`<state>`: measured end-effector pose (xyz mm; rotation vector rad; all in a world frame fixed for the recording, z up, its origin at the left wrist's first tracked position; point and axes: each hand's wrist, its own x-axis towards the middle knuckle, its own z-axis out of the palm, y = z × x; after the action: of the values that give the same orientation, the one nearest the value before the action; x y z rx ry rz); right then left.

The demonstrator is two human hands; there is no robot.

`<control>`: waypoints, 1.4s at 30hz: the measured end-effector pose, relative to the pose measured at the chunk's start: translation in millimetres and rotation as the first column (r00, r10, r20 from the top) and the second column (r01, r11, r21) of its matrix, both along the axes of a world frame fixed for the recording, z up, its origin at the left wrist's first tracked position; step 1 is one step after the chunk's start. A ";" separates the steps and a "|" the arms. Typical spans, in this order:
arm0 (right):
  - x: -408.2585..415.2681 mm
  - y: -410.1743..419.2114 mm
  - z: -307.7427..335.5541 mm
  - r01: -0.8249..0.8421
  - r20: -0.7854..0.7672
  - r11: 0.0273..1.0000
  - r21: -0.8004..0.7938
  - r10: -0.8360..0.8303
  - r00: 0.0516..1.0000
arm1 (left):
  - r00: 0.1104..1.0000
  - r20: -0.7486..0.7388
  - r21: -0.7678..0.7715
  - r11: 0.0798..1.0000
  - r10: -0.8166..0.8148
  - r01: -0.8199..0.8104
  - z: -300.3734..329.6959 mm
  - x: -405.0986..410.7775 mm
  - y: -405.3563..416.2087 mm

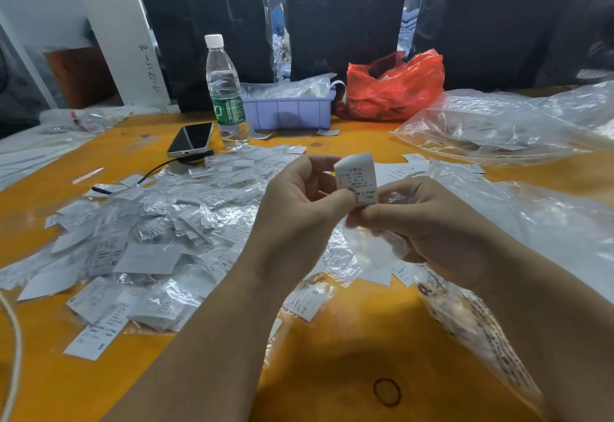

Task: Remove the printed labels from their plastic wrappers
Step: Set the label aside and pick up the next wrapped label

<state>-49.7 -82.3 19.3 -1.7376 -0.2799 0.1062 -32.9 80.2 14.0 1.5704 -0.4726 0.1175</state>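
A small white printed label (pixel 356 175) stands upright between my two hands at the centre of the head view. My left hand (pixel 299 199) pinches its left edge with thumb and fingers. My right hand (pixel 422 219) pinches its bottom edge and also holds a crumpled clear plastic wrapper (pixel 375 245) that hangs below the label. A wide heap of wrapped labels and loose wrappers (pixel 159 229) covers the orange table (pixel 349 348) to the left.
A water bottle (pixel 225 92), a phone (pixel 190 139) with a cable, a lilac tray (pixel 289 111) and a red plastic bag (pixel 392 89) stand at the back. Large clear bags (pixel 498 129) lie to the right. A black hair tie (pixel 387 392) lies near the front.
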 end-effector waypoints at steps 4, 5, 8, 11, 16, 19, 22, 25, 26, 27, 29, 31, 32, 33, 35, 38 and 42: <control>-0.2 0.2 -0.5 0.018 0.020 1.000 0.018 -0.018 1.000 | 0.994 -0.105 -0.019 0.999 -0.028 0.026 -0.7 2.2 2.4; -0.4 0.0 -0.1 0.022 0.026 1.000 0.019 -0.022 0.999 | 0.989 -0.141 -0.029 0.999 -0.032 0.028 -0.9 3.1 2.7; -0.5 -0.9 1.1 0.015 0.033 1.000 0.023 -0.015 0.999 | 0.967 -0.250 -0.099 0.995 -0.053 0.029 0.4 5.0 2.9; -1.0 -0.6 2.1 0.011 0.034 0.999 0.040 -0.012 0.999 | 0.928 -0.352 -0.159 0.985 -0.121 0.068 1.6 5.6 3.2; -0.7 -0.9 0.1 -0.023 0.045 0.999 0.038 0.021 0.999 | 0.858 -0.478 -0.215 0.972 -0.188 0.093 0.8 4.5 3.2; 1.3 -1.6 -1.4 -0.031 0.040 0.999 0.040 0.030 0.999 | 0.834 -0.508 -0.213 0.970 -0.215 0.120 0.2 3.9 1.3; 0.8 -0.8 -0.9 -0.022 0.061 0.999 0.029 0.020 0.998 | 0.820 -0.514 -0.223 0.962 -0.251 0.155 -0.3 1.5 -0.3; 0.8 -0.3 -0.6 0.040 0.060 0.998 0.057 -0.043 0.997 | 0.859 -0.464 -0.185 0.972 -0.214 0.143 1.9 1.4 -0.3; 1.6 -0.8 -0.9 0.064 0.051 0.995 0.072 -0.068 0.996 | 0.877 -0.443 -0.159 0.979 -0.186 0.128 2.6 2.1 0.2; 2.4 -1.5 -1.0 0.084 0.037 0.993 0.087 -0.088 0.995 | 0.897 -0.415 -0.121 0.987 -0.151 0.110 2.5 2.8 0.6; 3.2 -1.7 -1.6 0.109 0.002 0.988 0.107 -0.110 0.994 | 0.941 -0.326 -0.025 0.996 -0.090 0.086 0.7 3.7 1.5; 3.3 -1.6 -2.2 0.123 -0.029 0.985 0.125 -0.120 0.992 | 0.976 -0.207 0.035 0.997 -0.063 0.072 -2.4 2.6 1.1; 3.7 -1.4 -2.5 0.121 -0.039 0.984 0.131 -0.117 0.992 | 0.987 -0.157 0.054 0.997 -0.045 0.054 -3.3 1.6 0.6; 4.0 -1.3 -2.7 0.114 -0.046 0.984 0.134 -0.109 0.993 | 0.993 -0.117 0.068 0.997 -0.023 0.031 -4.2 1.1 0.4; 4.4 -0.8 -3.3 0.103 -0.045 0.985 0.137 -0.098 0.994 | 0.996 -0.086 0.081 0.997 0.020 -0.013 -5.2 1.7 0.4; 4.9 -0.9 -3.1 0.135 -0.031 0.980 0.148 -0.132 0.991 | 0.989 -0.140 0.078 0.996 0.047 -0.036 -5.7 4.2 1.3; 5.8 -2.9 -2.8 0.195 -0.023 0.964 0.179 -0.194 0.981 | 0.976 -0.218 0.086 0.996 0.013 0.005 -4.6 3.5 -1.0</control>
<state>-43.9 -85.2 16.5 -1.5751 -0.1092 -0.0567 -29.4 79.2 9.4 1.6467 -0.3045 -0.0737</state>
